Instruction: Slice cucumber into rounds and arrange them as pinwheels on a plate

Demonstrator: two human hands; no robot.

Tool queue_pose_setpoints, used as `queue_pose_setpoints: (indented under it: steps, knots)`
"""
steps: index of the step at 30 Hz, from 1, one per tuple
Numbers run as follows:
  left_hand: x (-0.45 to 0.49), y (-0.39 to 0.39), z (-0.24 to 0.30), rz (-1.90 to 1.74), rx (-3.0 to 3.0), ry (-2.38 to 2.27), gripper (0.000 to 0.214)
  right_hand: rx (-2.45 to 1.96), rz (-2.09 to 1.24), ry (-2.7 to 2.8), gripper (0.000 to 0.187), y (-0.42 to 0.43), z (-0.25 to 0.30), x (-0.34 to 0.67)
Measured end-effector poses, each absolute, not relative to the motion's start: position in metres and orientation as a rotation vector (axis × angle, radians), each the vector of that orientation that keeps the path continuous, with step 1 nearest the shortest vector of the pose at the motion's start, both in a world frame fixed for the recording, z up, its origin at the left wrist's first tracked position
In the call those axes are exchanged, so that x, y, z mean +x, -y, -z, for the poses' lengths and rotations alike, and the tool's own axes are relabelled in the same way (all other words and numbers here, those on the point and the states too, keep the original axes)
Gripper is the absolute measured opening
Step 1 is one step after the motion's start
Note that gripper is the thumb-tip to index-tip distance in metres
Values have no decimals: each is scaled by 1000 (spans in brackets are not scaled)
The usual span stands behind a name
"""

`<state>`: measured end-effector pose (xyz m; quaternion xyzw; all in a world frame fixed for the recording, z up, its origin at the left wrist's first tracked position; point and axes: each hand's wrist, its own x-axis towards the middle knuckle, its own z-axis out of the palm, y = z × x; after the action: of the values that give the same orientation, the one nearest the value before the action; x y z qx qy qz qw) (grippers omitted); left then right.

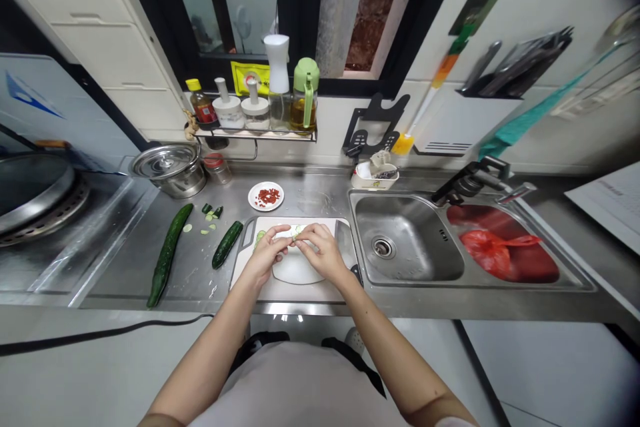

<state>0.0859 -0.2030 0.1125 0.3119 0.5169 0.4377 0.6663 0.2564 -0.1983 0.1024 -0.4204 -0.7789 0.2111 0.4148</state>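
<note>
My left hand (pixel 270 253) and my right hand (pixel 323 250) meet above the cutting board (pixel 263 292), fingertips pinched together. Between them is a small pale-green piece, apparently a cucumber slice (pixel 296 235); the fingers partly cover it. Cucumber slices (pixel 260 236) lie on the board beside my left hand. Under the hands is a pale, curved-edged object (pixel 295 272), whose kind I cannot make out. Left of the board rests a cut cucumber (pixel 227 245), with a long whole cucumber (pixel 170 255) farther left and small cucumber pieces (pixel 213 212) behind.
A small plate of chopped red bits (pixel 254 198) sits behind the board. To the right is a steel sink (pixel 410 240); a red bag (pixel 493 253) lies in the second basin. A lidded pot (pixel 170 170) stands back left, below a rack of condiments (pixel 257 133).
</note>
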Motion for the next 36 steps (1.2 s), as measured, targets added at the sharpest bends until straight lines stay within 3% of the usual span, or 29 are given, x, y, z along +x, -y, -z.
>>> queue_pose_setpoints:
  steps: [10, 25, 36]
  knots:
    - [88, 201, -103, -1190, 944, -1137, 52, -1075, -603, 1957, 13, 199, -98, 255]
    - [101, 204, -96, -1257, 1125, -1157, 45, -1170, -958, 1643, 17, 195, -88, 252]
    - [124, 196, -64, -1160, 1125, -1205, 39, -1336, -954, 1661, 14, 191, -58, 280]
